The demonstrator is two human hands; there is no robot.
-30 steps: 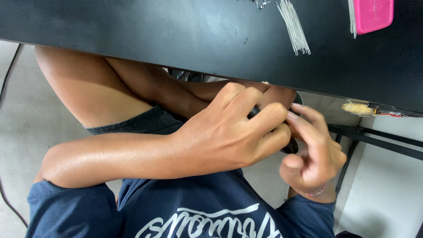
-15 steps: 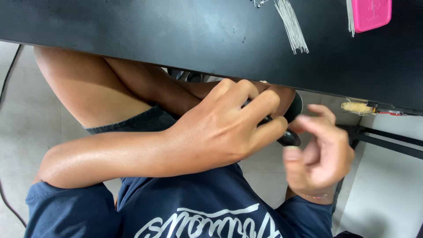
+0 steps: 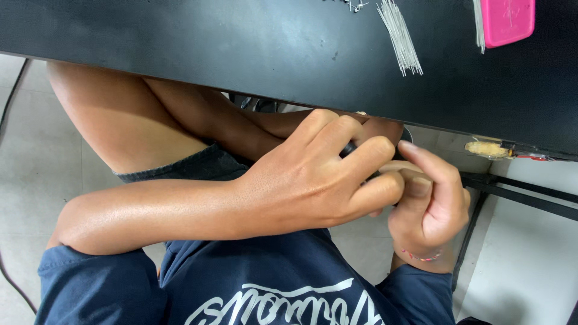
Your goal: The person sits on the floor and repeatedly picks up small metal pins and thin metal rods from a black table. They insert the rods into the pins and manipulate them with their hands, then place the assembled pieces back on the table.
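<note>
My left hand (image 3: 319,180) reaches across from the left, just below the edge of the black table (image 3: 180,42). Its fingers are curled around a small black object (image 3: 350,148), which they mostly hide. My right hand (image 3: 430,204), with a thin red bracelet at the wrist, comes up from below on the right. Its fingertips press against the same object, touching the left hand's fingers. I cannot tell what the object is.
On the table lie a bundle of thin white strands (image 3: 400,36) and a pink flat case (image 3: 509,21). A yellowish lump (image 3: 484,148) sticks to the table's edge at right. My bare crossed legs (image 3: 132,120) sit beneath, and a black frame bar (image 3: 524,195) runs at right.
Half a second ago my right hand had pulled away to the right with its fingers spread. It is now back against the black object. The left hand has kept its grip.
</note>
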